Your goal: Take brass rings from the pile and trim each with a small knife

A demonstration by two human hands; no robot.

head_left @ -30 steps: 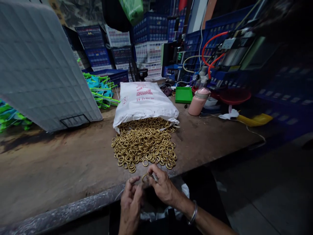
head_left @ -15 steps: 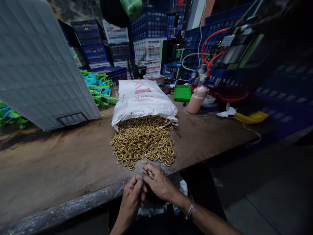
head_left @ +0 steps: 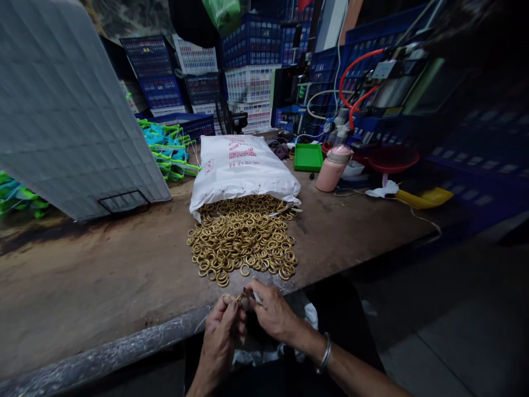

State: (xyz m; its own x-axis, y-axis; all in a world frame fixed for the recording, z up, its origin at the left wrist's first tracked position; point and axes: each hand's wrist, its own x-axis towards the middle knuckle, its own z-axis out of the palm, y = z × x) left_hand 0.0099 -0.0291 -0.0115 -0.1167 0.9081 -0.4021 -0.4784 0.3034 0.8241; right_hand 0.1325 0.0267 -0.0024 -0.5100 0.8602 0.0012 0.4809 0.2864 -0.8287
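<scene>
At the table's front edge my left hand [head_left: 223, 328] is closed, pinching a small brass-coloured ring [head_left: 240, 296] between thumb and fingers. Close on its right, my right hand [head_left: 270, 311] is closed around a thin tool [head_left: 257, 298] with a greyish body; its dark tip points at the ring, and its exact kind is hidden by the fingers. Just beyond both hands lies a heap of brass-coloured rings [head_left: 243, 240], spilling from the open mouth of a white sack [head_left: 246, 168] with red print.
Left of the sack stands a large pale ribbed panel [head_left: 82, 110], with green and blue plastic parts [head_left: 169, 149] behind it. To the right are a green tray [head_left: 308, 157], a pink bottle [head_left: 333, 170] and a yellow scoop [head_left: 425, 198]. Stacked crates [head_left: 253, 41] line the back.
My hands have drawn slightly apart at the fingertips, and the ring in my left fingers now shows. The tool tip in my right hand has shifted. Heap and sack stay put.
</scene>
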